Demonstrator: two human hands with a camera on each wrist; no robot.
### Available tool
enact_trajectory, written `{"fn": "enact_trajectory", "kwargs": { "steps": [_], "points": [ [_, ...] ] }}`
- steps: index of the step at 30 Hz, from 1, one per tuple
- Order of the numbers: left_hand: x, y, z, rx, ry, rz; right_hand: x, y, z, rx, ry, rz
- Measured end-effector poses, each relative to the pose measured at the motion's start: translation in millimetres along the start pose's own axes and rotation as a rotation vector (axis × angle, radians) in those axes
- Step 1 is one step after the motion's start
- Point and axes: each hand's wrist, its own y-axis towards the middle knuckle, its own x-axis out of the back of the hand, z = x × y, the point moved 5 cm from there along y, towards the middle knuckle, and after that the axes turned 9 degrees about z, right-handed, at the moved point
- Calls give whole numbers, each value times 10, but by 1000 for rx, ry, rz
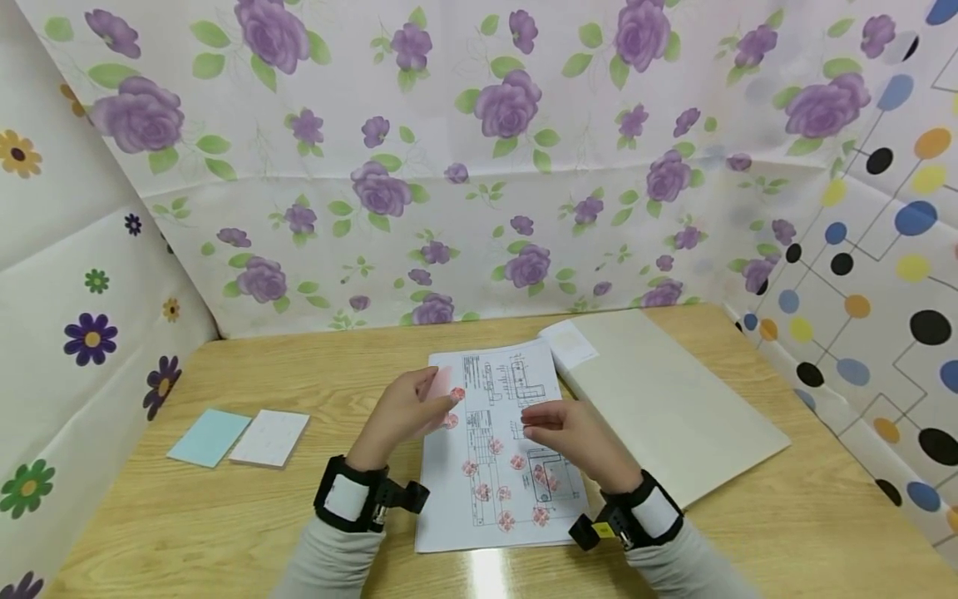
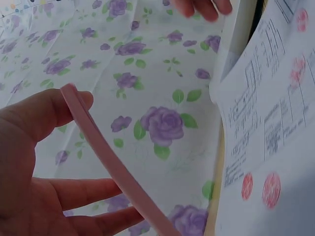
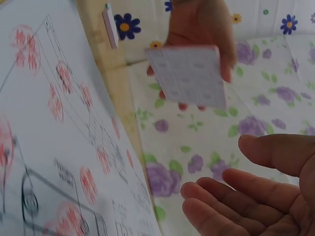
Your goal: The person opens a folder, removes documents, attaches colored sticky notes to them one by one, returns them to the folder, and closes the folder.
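My left hand (image 1: 400,412) pinches a pink pad of note paper (image 1: 441,384) between thumb and fingers, above the left side of a stack of printed drawings (image 1: 449,528). In the left wrist view the pad's pink edge (image 2: 108,160) runs slantwise, thumb on one side and fingers on the other. The right wrist view shows the pad's pale face (image 3: 189,76) with a faint grid on it. My right hand (image 1: 572,433) hovers over the right part of the drawings, fingers extended and thumb apart (image 3: 251,189), holding nothing. Red round stamp marks are scattered over the top sheet.
Right of the drawings lies a large cream folder (image 1: 674,408) with a white label (image 1: 570,343) at its corner. On the left of the wooden table (image 1: 329,366) sit a light blue pad (image 1: 209,438) and a white pad (image 1: 271,438). Flowered cloth (image 1: 449,166) hangs behind.
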Motion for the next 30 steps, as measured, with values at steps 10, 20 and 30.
{"fn": "enact_trajectory", "kwargs": {
  "steps": [10, 20, 30],
  "points": [
    [-142, 79, -138, -38, -100, -13, -327, 196, 98, 45, 51, 74],
    [-287, 141, -141, -44, -171, 16, -415, 269, 183, 88, 118, 44],
    [-360, 171, -121, -39, -139, 41, -429, 281, 104, 48, 423, 92]
  ]
}}
